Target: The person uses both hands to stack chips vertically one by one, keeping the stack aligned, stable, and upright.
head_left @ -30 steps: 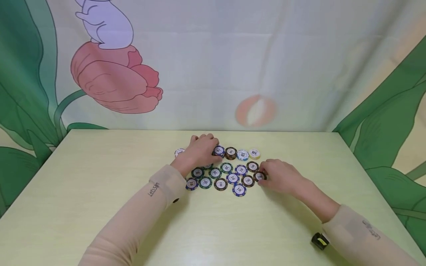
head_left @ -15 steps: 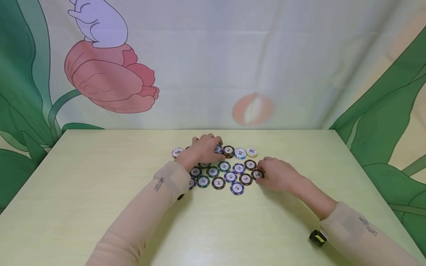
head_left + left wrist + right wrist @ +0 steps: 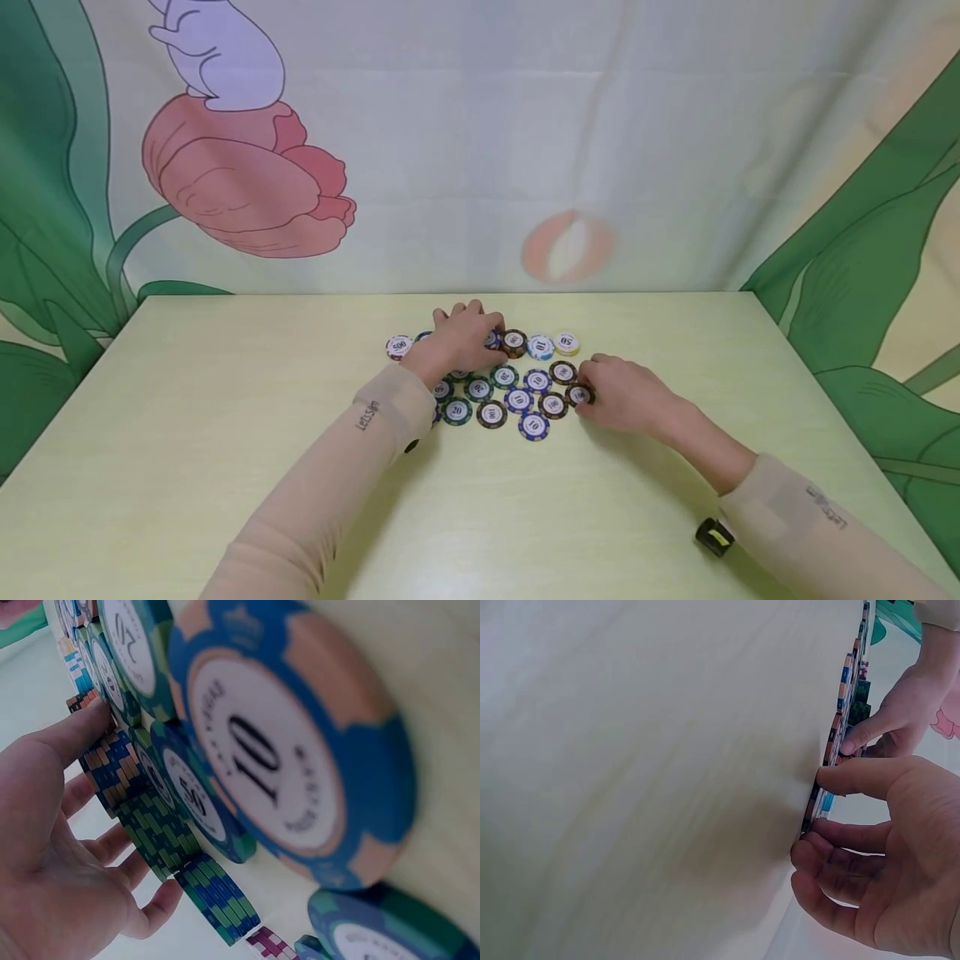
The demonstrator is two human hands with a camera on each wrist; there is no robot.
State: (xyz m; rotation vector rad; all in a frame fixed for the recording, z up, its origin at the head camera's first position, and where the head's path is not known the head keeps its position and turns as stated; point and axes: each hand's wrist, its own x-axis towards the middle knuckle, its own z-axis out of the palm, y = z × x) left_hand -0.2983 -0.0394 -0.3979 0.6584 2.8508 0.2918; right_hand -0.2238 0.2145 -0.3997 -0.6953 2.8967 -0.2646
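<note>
I'm watching right hand (image 3: 621, 395) pinching round black-edged plastic-looking chip (image 3: 578, 395) between fingers; left hand (image 3: 456, 344) curling fingers around blue-and-orange chip stack (image 3: 118, 776). Both lying toward far edge of desk (image 3: 225, 433). Chip likely handling light, stiff, slick; I'm favouring rim.

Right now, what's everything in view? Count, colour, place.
Chip stacks: at least seven; purple-white, blue-green, green, blue-orange, black-orange, light blue, yellow; back row
Loose chips: over ten, some hidden; blue, green, black; in front of the stacks
Table: one, pale yellow, under the chips
Backdrop: one, pale with pink flower and green leaves, behind the table
Small object: one, black with yellow mark, lower right
Sleeves: two, beige, on both arms
Left hand: one, around the blue-orange stack
Right hand: one, pinching a black chip
</note>
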